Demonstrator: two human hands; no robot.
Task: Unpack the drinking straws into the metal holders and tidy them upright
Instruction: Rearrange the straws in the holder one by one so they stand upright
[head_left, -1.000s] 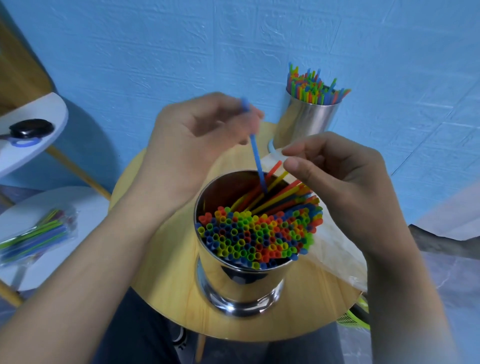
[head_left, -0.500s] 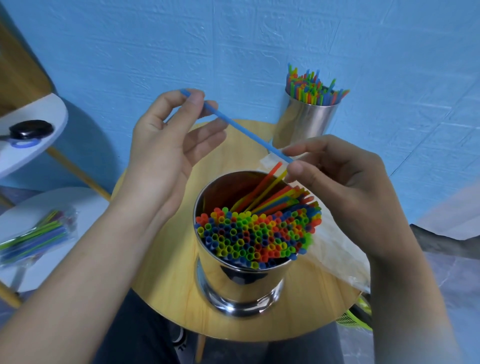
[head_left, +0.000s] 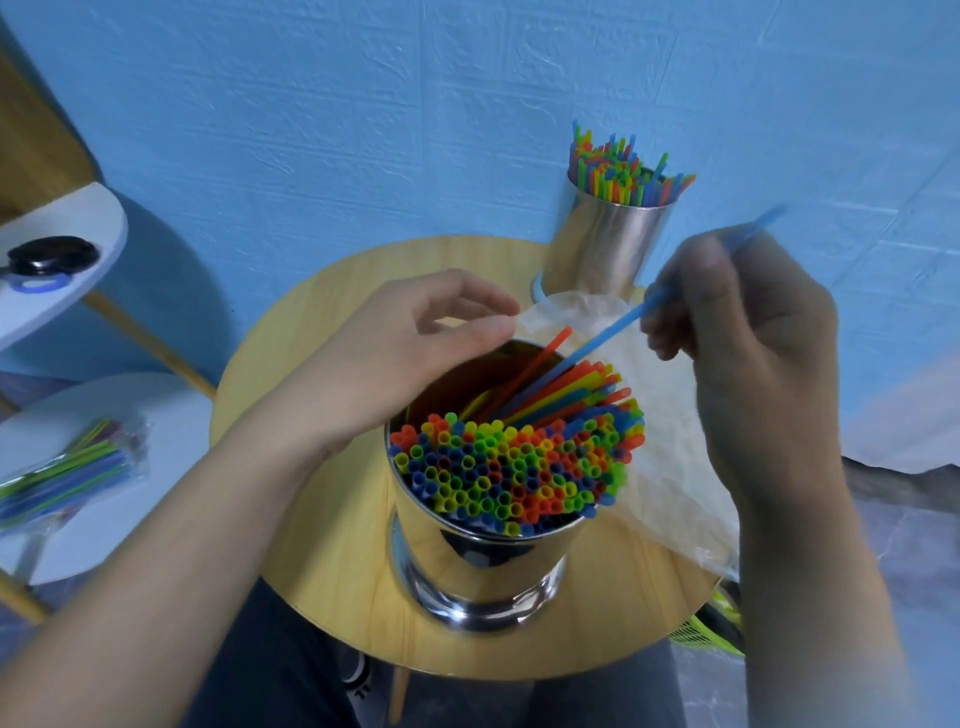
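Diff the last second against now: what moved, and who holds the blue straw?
The blue straw passed from the left hand to the right hand, which pinches it tilted, lower end in the near holder. The left hand let go and hovers at the rim, holding nothing. Near holder, far holder and bag stayed put.

Head view: wide-angle camera worn on the person's head, facing forward and steeply down. Close range. The near metal holder (head_left: 483, 561) sits centre frame on the round wooden table (head_left: 343, 571). At far right stands the second holder (head_left: 602, 244), against the blue wall (head_left: 363, 130). White side tables (head_left: 88, 213) lie at the left edge.
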